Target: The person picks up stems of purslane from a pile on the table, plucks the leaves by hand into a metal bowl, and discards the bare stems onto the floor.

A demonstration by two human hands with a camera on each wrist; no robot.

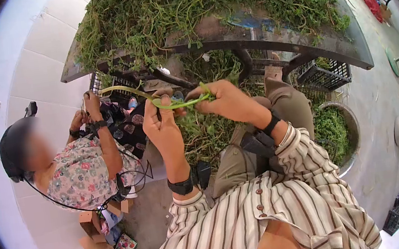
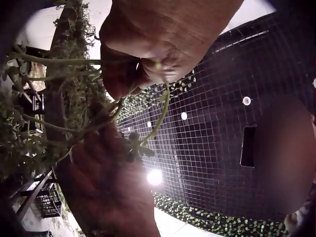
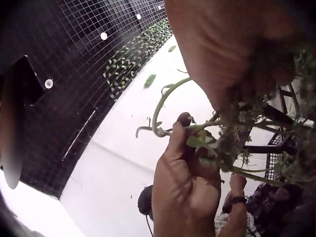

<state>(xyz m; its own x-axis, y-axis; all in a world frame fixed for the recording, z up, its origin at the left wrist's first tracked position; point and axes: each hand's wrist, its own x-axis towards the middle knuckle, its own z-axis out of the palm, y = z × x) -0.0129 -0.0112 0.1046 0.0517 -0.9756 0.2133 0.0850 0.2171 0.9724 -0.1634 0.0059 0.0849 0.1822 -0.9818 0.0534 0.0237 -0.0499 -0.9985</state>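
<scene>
My left hand (image 1: 161, 122) pinches a leafy green stem (image 1: 177, 106) between thumb and fingers, in front of my lap. From the right comes my right hand (image 1: 229, 101), its curled fingers gripping the leafy end of the same greens. A longer, paler stem (image 1: 124, 88) arches away to the left from the left hand. In the right wrist view the stem (image 3: 158, 113) bends in a loop above the left thumb, and small leaves (image 3: 202, 143) hang between the two hands. The right fingertips are partly hidden by foliage there.
Beyond the hands, a dark table (image 1: 300, 49) bears a large heap of greens (image 1: 214, 6). Black crates (image 1: 326, 75) stand beneath it. A round tub (image 1: 354, 129) of greens sits at right. Another person (image 1: 89, 164) sits close on the left, near cardboard boxes (image 1: 93, 239).
</scene>
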